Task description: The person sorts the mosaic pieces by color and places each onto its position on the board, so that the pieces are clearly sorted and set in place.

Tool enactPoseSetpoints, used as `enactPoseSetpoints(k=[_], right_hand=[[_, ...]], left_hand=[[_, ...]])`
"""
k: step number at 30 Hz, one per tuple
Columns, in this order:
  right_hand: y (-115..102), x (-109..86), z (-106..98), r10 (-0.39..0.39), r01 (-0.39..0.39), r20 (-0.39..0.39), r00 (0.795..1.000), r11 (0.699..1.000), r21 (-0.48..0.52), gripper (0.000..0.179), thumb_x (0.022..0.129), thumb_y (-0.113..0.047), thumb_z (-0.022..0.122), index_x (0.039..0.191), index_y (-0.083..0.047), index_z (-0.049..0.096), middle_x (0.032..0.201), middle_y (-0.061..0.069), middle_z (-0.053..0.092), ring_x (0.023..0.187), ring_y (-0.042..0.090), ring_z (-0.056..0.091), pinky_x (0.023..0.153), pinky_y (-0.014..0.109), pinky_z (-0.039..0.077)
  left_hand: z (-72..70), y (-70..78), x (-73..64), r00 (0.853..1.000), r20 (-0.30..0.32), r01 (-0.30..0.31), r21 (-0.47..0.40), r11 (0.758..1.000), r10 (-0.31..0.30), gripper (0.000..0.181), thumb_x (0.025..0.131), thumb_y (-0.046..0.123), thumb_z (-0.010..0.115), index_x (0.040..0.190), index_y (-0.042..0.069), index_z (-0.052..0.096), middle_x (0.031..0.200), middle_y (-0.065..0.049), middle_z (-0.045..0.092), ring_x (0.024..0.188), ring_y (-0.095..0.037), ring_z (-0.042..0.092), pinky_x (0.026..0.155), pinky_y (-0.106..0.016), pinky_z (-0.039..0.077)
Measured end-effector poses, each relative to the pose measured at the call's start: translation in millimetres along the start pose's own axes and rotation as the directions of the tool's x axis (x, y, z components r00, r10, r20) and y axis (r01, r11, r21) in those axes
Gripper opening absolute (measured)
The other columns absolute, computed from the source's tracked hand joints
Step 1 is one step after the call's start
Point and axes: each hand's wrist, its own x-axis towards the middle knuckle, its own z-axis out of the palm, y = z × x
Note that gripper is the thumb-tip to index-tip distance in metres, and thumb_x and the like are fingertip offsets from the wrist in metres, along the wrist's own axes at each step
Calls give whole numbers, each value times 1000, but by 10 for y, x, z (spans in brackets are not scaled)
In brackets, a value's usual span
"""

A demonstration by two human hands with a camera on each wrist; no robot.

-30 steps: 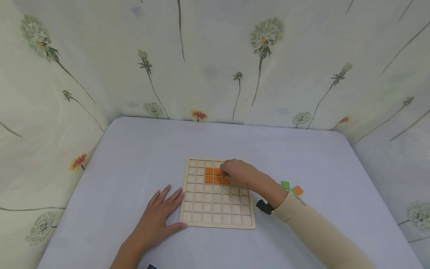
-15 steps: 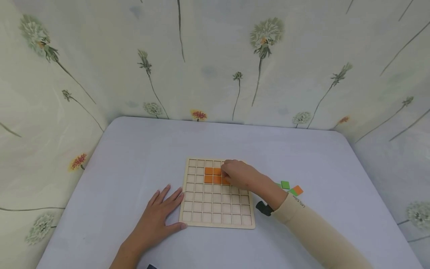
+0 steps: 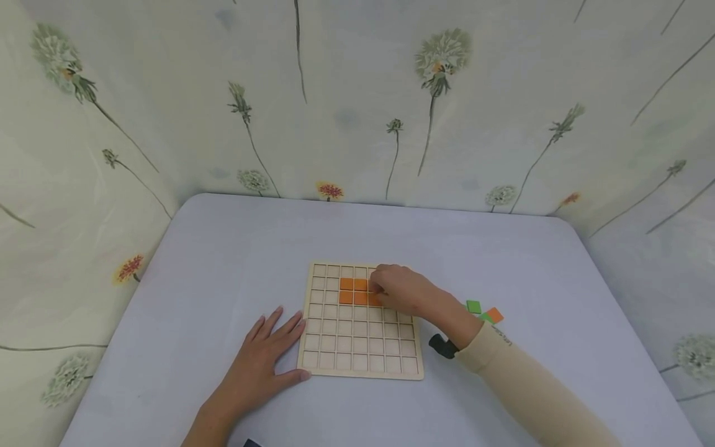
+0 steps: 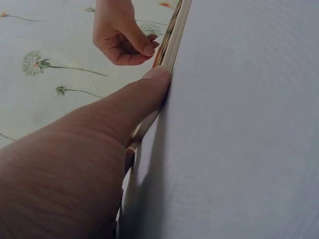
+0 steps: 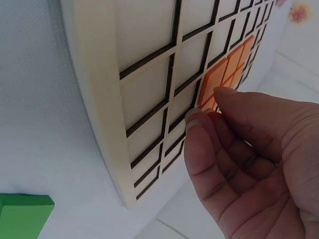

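A pale wooden grid board (image 3: 360, 375) lies on the table. Orange square tiles (image 3: 360, 298) fill cells in two adjoining rows toward its far side. My right hand (image 3: 401, 290) is over the board's far right part, fingers curled and thumb bent in. In the right wrist view, its thumb and fingertips (image 5: 194, 130) close about the edge of the nearest orange tile (image 5: 213, 82), partly covering it. My left hand (image 3: 256, 366) rests spread beside the board's left edge, fingertips at that edge. Its thumb (image 4: 149, 82) touches the near corner in the left wrist view.
To the right of the board lie green tiles (image 3: 473, 307) and a loose orange tile (image 3: 494, 315), partly behind the right forearm. A black strap piece (image 3: 441, 346) shows at the right wrist. Flower-printed cloth (image 3: 357, 93) rises behind the table.
My right hand has shifted very slightly to the right over the same cells, fingers still curled there. The left hand and the board stay in place.
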Motion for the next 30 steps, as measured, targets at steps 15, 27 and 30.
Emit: enactPoseSetpoints(k=[15, 27, 30], right_hand=[[172, -165, -40, 72, -72, -5, 997, 997, 35, 5, 99, -12, 71, 102, -14, 68, 94, -3, 62, 81, 17, 56, 73, 33, 54], [363, -335, -118, 139, -139, 5, 990, 989, 57, 6, 99, -13, 70, 105, -12, 68, 93, -2, 63, 82, 18, 57, 73, 34, 54], [428, -394, -133, 150, -150, -1, 989, 987, 51, 8, 99, -13, 70, 106, -11, 70, 94, -3, 64, 83, 17, 57, 74, 33, 54]], left_hand=[[48, -32, -2, 1000, -9, -7, 26, 1000, 8, 94, 83, 58, 82, 160, 21, 45, 168, 12, 31, 161, -24, 11, 129, -52, 7], [50, -2, 2, 999, -32, -13, 16, 1000, 14, 93, 82, 56, 84, 159, 20, 47, 167, 11, 33, 160, -26, 13, 128, -54, 9], [60, 0, 2, 999, -46, -14, 19, 1000, 15, 93, 81, 56, 85, 159, 20, 48, 166, 12, 35, 160, -28, 16, 128, -55, 10]])
